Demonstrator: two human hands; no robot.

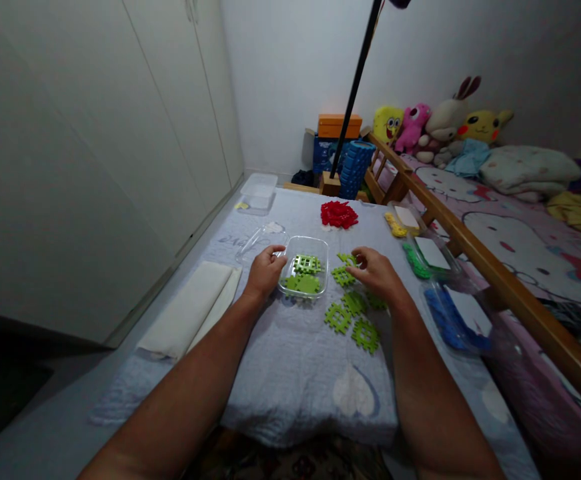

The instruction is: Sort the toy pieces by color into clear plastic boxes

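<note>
My left hand grips the left rim of a clear plastic container. Inside it lie several green interlocking pieces, some with a square hole and some solid. My right hand is just right of the container, palm down, its thumb and curved fingers apart around the edge of a green piece; no firm hold shows. Nearer me, several more notched green pieces lie flat on the cloth, among them a holed one and a solid one. Part of one is hidden under my right wrist.
A red pile of pieces sits at the far side. Boxes of yellow, green and blue pieces line the right edge beside a wooden bed rail. Folded cloth, a clear lid and another container are left.
</note>
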